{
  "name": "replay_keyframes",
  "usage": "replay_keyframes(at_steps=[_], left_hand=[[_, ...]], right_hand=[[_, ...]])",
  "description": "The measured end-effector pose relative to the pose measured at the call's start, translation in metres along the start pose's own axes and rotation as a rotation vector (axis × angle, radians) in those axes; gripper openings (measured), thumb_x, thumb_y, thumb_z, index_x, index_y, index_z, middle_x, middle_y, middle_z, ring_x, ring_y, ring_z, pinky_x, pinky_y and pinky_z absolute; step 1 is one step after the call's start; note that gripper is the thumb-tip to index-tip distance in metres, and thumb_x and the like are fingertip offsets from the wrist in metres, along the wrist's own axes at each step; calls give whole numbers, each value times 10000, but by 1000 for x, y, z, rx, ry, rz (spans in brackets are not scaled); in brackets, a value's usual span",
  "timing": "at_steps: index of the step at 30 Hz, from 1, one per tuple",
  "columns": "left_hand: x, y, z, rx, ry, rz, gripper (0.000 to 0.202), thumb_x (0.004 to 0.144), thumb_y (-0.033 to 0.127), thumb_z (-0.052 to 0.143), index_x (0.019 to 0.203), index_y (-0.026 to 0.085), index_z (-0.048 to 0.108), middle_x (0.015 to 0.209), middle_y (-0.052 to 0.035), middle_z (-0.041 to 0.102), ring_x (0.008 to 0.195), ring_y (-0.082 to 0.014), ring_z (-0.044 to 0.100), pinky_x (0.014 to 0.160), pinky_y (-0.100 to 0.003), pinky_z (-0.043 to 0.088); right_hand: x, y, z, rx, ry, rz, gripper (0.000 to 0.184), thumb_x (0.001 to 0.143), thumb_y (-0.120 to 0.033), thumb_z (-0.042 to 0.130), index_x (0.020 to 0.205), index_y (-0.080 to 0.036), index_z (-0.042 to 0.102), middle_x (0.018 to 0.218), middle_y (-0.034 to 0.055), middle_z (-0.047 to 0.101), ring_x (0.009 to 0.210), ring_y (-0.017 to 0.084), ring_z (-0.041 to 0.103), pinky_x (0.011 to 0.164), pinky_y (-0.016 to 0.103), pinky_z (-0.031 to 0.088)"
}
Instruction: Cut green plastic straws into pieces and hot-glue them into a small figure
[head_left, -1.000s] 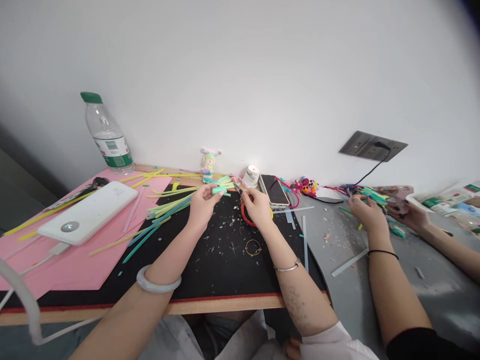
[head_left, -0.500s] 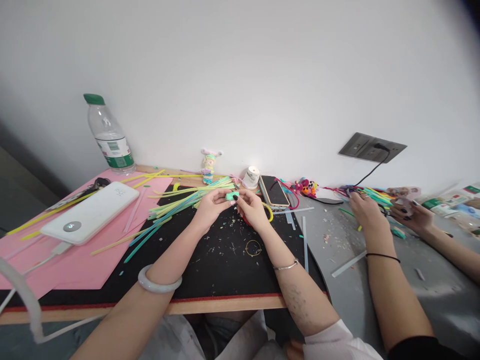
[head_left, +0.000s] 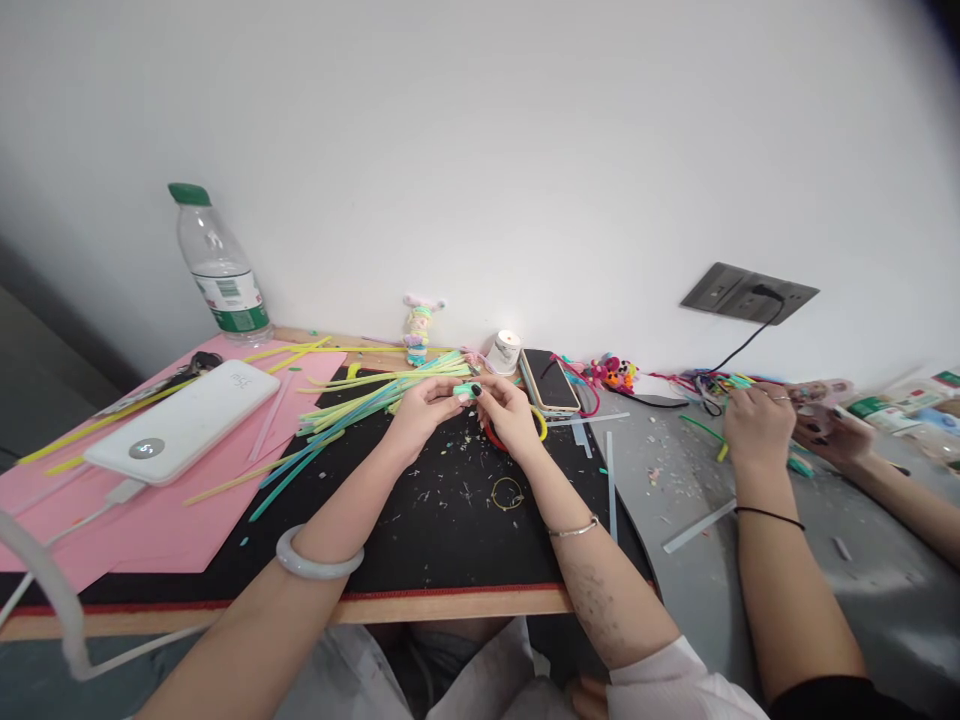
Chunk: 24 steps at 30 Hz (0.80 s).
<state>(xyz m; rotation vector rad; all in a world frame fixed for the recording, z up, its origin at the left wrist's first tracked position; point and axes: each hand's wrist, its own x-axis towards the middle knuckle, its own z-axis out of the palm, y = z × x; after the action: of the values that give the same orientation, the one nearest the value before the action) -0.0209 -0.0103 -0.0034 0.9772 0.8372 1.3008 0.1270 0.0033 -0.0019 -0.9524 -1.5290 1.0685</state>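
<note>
Both hands meet above the black mat (head_left: pixel 435 530), their fingertips pinched on one small mint-green piece (head_left: pixel 465 389). My left hand (head_left: pixel 424 412) grips its left end between thumb and fingers. On the other end, the thumb and fingers of my right hand (head_left: pixel 504 408) are closed. The fingers partly cover the piece, so its full shape is hidden. Beneath my right hand, a red and yellow looped thing (head_left: pixel 539 424) shows in part. Left of my hands lies a loose bundle of yellow, green and blue pipe cleaners (head_left: pixel 330 432).
A power bank (head_left: pixel 184 420) rests on pink sheets (head_left: pixel 180 530), with a bottle (head_left: pixel 225 275) behind. Along the wall stand a small figure (head_left: pixel 417 332), a cup (head_left: pixel 503 353) and a phone (head_left: pixel 551 382). At right, a co-worker's hands (head_left: pixel 759 425) work over the grey table.
My hands stay together on the green piece, which has tilted slightly between the fingertips. The co-worker's nearer hand has moved a little to the right.
</note>
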Motion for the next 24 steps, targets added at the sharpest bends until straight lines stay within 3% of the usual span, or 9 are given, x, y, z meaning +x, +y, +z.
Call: replay_keyframes(at_steps=[24], left_hand=[[-2,0,-1,45,-8,1,259,605,288,760,767,149,613,830,-52,680,803,-173,645,833,-370,482]], right_hand=[[-2,1,-1,-117,5,-46,130,810,-325,508,849,-212,557,528,-46,493,428,104,455,443,229,374]])
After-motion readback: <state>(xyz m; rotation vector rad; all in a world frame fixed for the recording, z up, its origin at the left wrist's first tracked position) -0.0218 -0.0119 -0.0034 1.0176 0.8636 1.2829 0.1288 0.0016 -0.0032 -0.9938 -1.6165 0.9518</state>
